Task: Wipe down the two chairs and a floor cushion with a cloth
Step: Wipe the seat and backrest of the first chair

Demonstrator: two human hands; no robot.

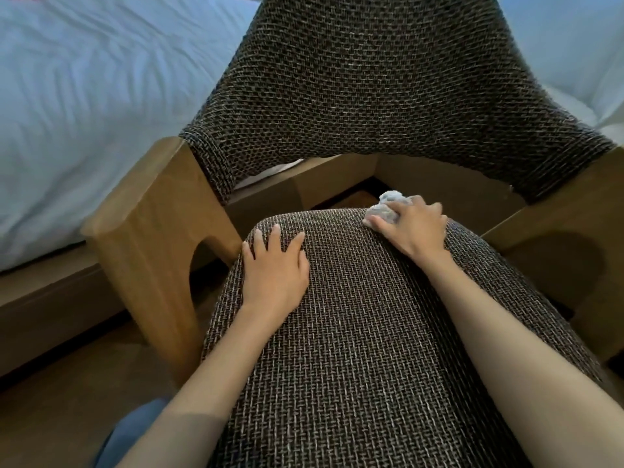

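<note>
**Q:** Where is the cloth?

**A:** I see the cloth [385, 211] bunched under my right hand [415, 228], fingers and thumb curled around it. It sits at the far right corner of the woven chair seat [354, 332], just below the backrest [388, 79].

**Q:** And the other hand?

**A:** My left hand [275, 265] lies flat on the seat's far left part, fingers straight and spread, holding nothing.

**Q:** Anything around the chair?

**A:** A wooden armrest [152, 214] stands just left of the seat, and a bed [84, 96] with a pale sheet lies beyond it.

left grip [275, 270] flat, right [415, 228] perhaps curled
</note>
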